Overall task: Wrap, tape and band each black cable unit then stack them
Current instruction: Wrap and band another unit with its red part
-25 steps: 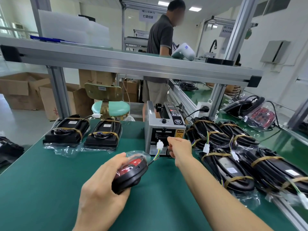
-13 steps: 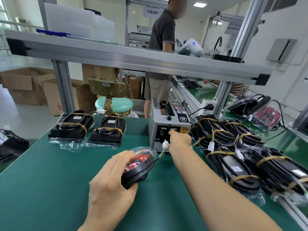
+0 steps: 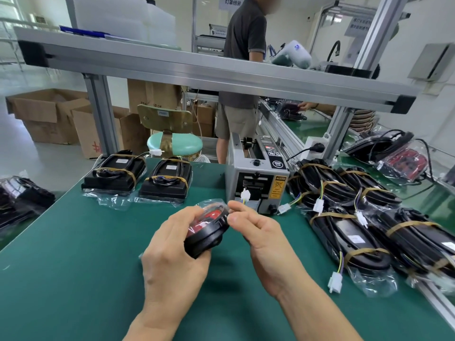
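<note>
Two hands meet over the green worktop (image 3: 73,267). Left hand (image 3: 172,252) is wrapped round a black cable unit (image 3: 205,232) with a red face under clear plastic, lifted just off the surface. Right hand (image 3: 258,232) pinches thumb and forefinger at the unit's top edge, on the plastic or a bit of tape, too small to tell. Its white connector (image 3: 245,194) sticks up right in front of the grey tape dispenser (image 3: 256,178). Banded units (image 3: 344,217) lie heaped on the right, two more banded units (image 3: 140,178) side by side at the far left.
</note>
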### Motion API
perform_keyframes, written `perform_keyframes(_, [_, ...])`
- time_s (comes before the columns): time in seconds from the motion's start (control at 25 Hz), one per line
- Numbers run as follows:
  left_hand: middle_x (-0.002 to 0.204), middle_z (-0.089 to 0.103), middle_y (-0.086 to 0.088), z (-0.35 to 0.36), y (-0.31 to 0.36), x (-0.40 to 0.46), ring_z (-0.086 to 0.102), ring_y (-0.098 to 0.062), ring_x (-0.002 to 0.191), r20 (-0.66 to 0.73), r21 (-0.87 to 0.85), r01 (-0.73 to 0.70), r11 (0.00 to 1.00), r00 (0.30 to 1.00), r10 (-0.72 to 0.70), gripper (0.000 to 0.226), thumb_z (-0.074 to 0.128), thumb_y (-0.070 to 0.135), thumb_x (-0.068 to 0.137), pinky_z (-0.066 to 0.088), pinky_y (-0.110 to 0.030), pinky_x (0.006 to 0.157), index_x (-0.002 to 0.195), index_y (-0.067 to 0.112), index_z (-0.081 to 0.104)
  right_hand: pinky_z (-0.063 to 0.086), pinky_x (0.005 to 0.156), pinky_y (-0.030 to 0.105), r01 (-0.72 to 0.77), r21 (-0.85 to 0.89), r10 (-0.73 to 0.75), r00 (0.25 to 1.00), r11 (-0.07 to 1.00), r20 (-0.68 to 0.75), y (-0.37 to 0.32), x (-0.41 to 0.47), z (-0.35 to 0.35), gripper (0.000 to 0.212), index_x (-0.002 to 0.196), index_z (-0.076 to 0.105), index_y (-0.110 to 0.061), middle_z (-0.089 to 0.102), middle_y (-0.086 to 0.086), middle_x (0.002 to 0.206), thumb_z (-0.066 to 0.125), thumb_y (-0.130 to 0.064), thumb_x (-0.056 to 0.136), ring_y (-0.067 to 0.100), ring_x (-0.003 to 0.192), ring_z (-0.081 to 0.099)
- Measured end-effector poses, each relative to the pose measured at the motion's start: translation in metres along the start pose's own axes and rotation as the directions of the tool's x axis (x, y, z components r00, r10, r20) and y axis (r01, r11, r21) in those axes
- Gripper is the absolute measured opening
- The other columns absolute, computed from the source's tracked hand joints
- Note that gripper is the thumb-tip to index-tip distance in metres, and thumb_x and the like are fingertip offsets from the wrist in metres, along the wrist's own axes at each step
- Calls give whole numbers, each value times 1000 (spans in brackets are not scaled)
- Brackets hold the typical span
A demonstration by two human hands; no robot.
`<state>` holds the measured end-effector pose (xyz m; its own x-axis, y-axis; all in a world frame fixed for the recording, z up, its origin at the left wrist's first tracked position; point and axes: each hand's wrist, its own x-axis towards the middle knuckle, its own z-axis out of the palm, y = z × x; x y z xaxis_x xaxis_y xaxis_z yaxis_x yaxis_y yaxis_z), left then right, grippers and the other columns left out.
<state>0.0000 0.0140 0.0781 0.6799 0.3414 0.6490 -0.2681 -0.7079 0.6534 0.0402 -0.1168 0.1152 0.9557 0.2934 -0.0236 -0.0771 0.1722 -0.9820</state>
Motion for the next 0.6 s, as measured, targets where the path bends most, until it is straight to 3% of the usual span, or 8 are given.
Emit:
perform_keyframes(0.16, [104, 68, 1, 2, 0, -2, 66, -23, 90, -22, 14, -23, 1000, 999, 23, 61, 84, -8, 52, 47, -33, 81, 108, 9, 67, 35, 94, 18, -1, -10, 1, 1000, 1000, -14, -1, -3, 3, 24, 63, 75, -19, 62, -11, 124, 65, -11, 83, -13, 106, 56])
perform_keyframes(0.4, [105, 68, -1, 5, -1, -3, 67, -24, 91, -37, 33, -30, 999, 999, 31, 59, 85, -7, 53, 47, -32, 83, 107, 9, 67, 35, 82, 16, -5, -65, 3, 999, 998, -34, -1, -1, 3, 23, 62, 73, -18, 61, -11, 122, 67, -9, 83, -17, 94, 57])
perform_keyframes(0.6, [104, 68, 0, 6, -2, -3, 66, -24, 90, -50, 36, -41, 998, 998, 43, 60, 84, -7, 52, 47, -32, 82, 107, 9, 67, 37, 73, 2, 33, -117, -42, 997, 993, -68, -2, -1, 6, 19, 64, 73, -16, 61, -7, 119, 69, -8, 81, -19, 90, 57])
